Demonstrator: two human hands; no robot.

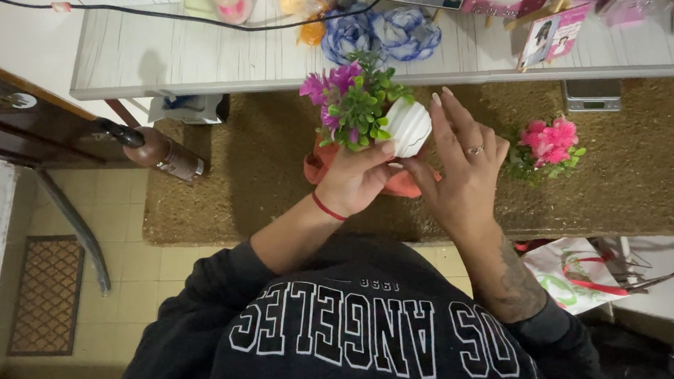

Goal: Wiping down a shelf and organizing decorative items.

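Brown granite counter (635, 173), tiled floor (146, 271)

Black lettered sweatshirt, red string bracelet left wrist, ring, forearm tattoo right

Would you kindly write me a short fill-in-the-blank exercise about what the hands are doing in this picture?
1. Both hands hold a small ribbed pot whose colour is ____.
2. The left hand wears a thin ____ band at the wrist.
3. A ring shows on a finger of the ____ hand.
4. The loose flower bunch lying on the brown counter is ____.

Missing words: white; red; right; pink
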